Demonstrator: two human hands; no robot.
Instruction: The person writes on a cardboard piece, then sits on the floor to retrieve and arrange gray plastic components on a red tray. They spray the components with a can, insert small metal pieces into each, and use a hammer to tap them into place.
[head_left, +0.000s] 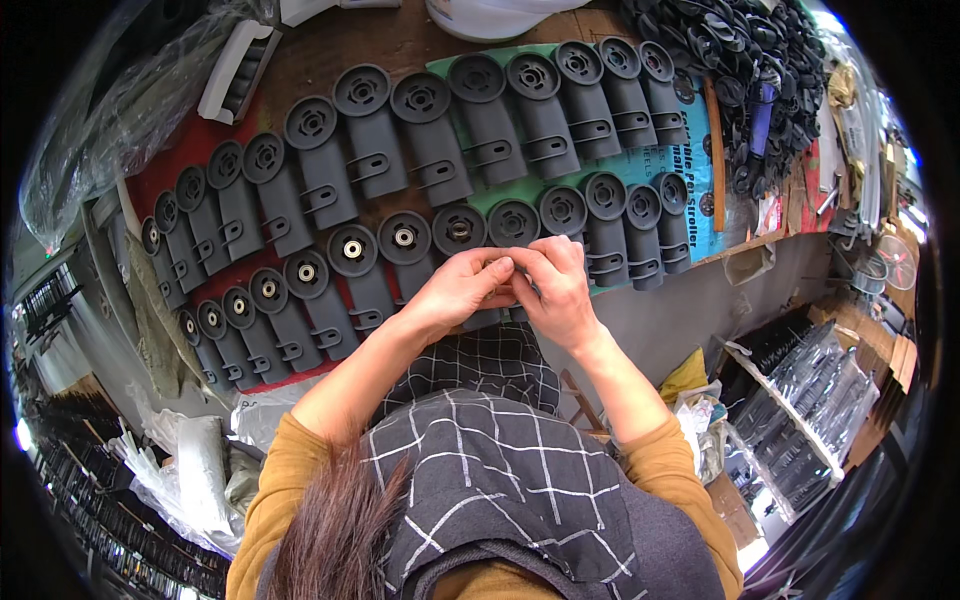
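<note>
Two long rows of dark grey plastic parts, each with a round hub at its far end and a flat stem, lie on the table. Over the near row my left hand [462, 292] and my right hand [558, 297] meet, fingertips pinched together. Whatever is between them is hidden or too small to name. Just beyond my fingers is a grey part [513, 224] whose hub shows no metal ring. To the left, several near-row hubs hold shiny metal rings, such as this bearing-like ring [353, 249]. Far-row hubs, like this round hub [420, 97], show bare plastic.
A heap of black plastic pieces [740, 60] covers the far right, with a purple tool-like item [763, 115] on it. A wooden strip [715, 155] lies nearby. At the far left stands a white box [238, 72]. Wrapped bundles [800, 410] stand below right.
</note>
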